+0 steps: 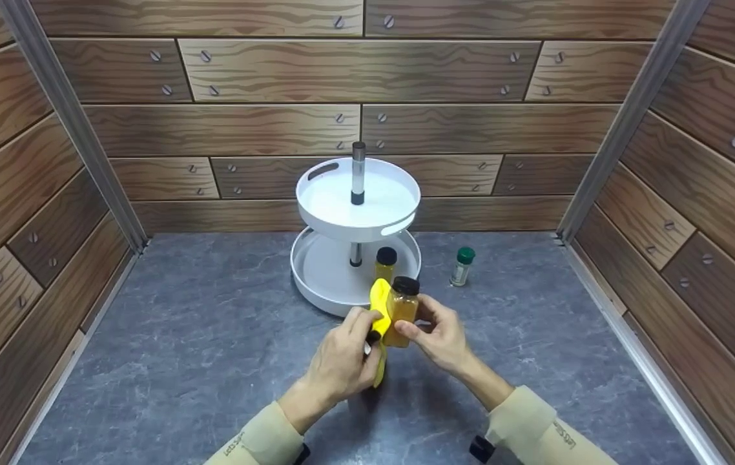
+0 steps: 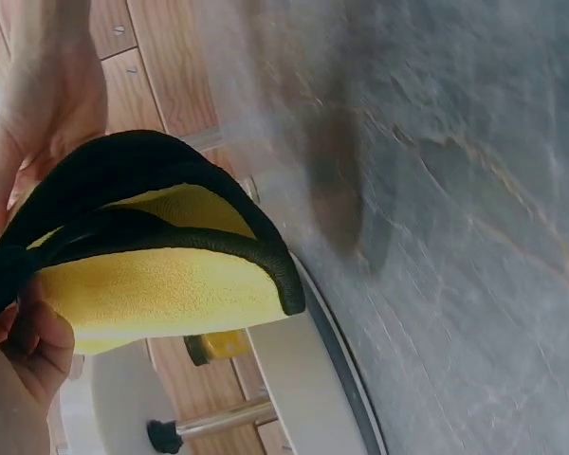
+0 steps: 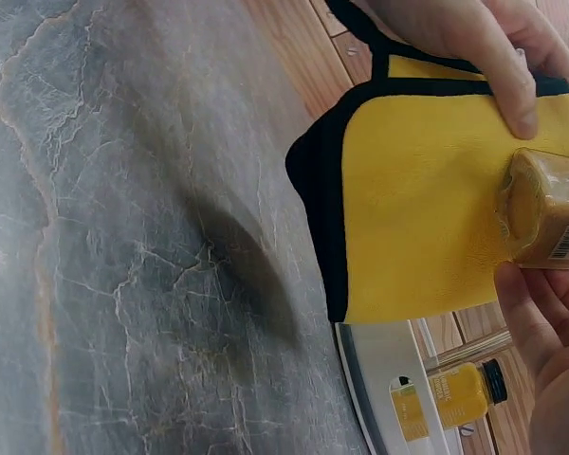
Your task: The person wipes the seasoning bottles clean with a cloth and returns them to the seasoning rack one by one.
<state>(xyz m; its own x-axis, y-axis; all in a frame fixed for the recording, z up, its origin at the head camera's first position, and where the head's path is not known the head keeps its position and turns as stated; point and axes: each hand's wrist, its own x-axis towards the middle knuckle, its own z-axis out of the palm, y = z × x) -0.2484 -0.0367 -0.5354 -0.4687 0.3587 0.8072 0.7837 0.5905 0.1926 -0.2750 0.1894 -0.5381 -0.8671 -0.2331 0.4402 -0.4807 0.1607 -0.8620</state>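
Note:
My left hand point(image 1: 341, 355) grips a yellow cloth with black edging point(image 1: 380, 300), which hangs in folds below the fingers in the left wrist view. Just to its right, my right hand point(image 1: 440, 332) holds a clear spice jar point(image 1: 402, 316) with a black cap and yellow-brown powder, thumb on one side and fingers on the other. The cloth lies against the side of the jar. In the right wrist view the jar's base and a barcode label point(image 3: 568, 243) show. Both hands are above the table, in front of the white two-tier stand point(image 1: 316, 284).
Another black-capped jar with yellow contents point(image 1: 385, 265) stands on the stand's lower tier, at the right. A small green-capped jar point(image 1: 462, 266) stands on the grey table point(image 1: 212, 336) right of the stand. Wood-patterned walls point(image 1: 277, 129) enclose the back and sides.

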